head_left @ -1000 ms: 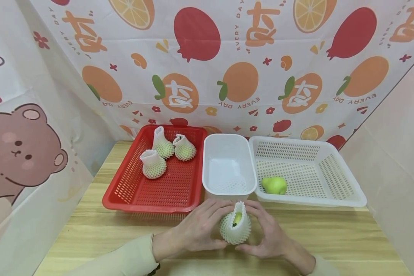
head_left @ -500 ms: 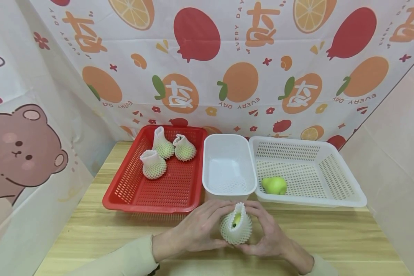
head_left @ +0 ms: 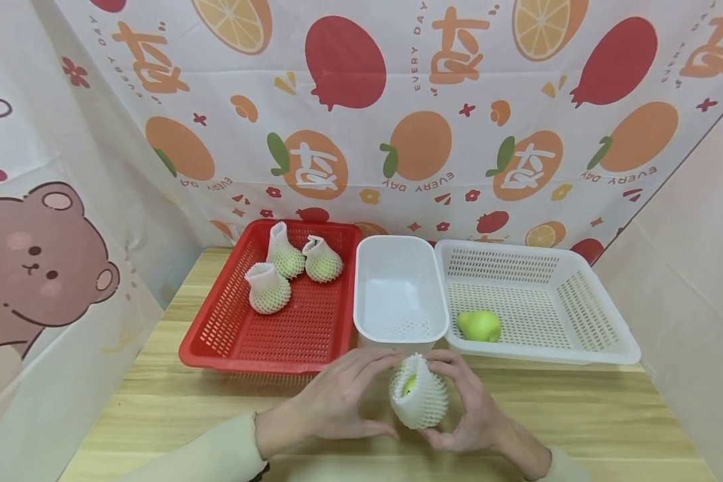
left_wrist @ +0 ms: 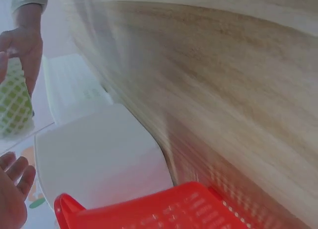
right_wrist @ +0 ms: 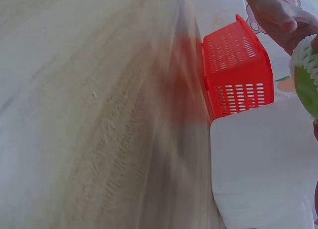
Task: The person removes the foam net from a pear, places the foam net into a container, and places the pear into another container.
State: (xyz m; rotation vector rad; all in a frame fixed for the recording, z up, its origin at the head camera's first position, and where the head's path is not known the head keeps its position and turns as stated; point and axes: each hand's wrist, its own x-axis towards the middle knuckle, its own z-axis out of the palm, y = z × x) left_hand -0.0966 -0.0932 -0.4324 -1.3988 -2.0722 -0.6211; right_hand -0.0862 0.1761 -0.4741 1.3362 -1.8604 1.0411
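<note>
A green pear in a white foam net sleeve (head_left: 423, 395) is held up above the table's front part by my right hand (head_left: 472, 408), thumb below and fingers above. The net's gathered opening points up, with a bit of green pear showing inside. Just left of it, my left hand (head_left: 337, 398) stands apart from the net, fingers and thumb spread around a gap. The left wrist view also shows the netted pear (left_wrist: 14, 102) at its left edge, beyond the left hand's fingers (left_wrist: 17, 172).
A red basket (head_left: 331, 358) at left holds 3 netted pears (head_left: 269, 289). Beside it stands a white plastic bin (head_left: 394, 288). On the right, a white basket (head_left: 602, 321) holds one bare green pear (head_left: 480, 326). A printed cloth (head_left: 361, 194) hangs behind the wooden table (head_left: 156, 408).
My left hand has let go of the netted pear and drawn slightly left. The pear has shifted a little right and turned in my right hand.
</note>
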